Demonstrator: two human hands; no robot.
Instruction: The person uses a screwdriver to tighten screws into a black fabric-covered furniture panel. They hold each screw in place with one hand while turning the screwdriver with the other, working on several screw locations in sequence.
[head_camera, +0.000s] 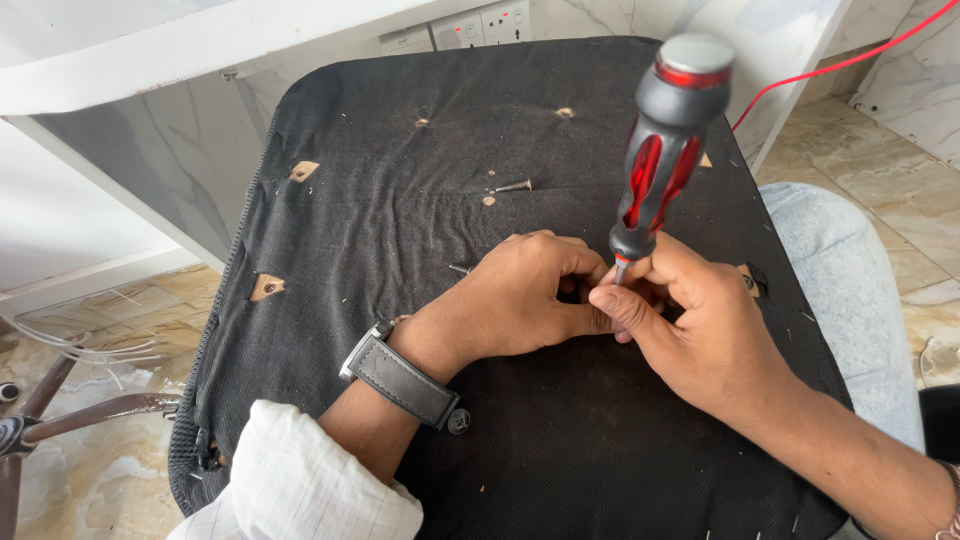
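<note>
Red-black screwdriver (660, 150) upright, handle up, tip between both hands

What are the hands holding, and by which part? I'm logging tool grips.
Both hands, left hand and right hand, pinch the red-and-grey screwdriver low at its shaft, below the handle.

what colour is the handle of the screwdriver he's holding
The screwdriver handle is dark grey with red inserts and a red ring under its cap, seen clearly in the head view.
</note>
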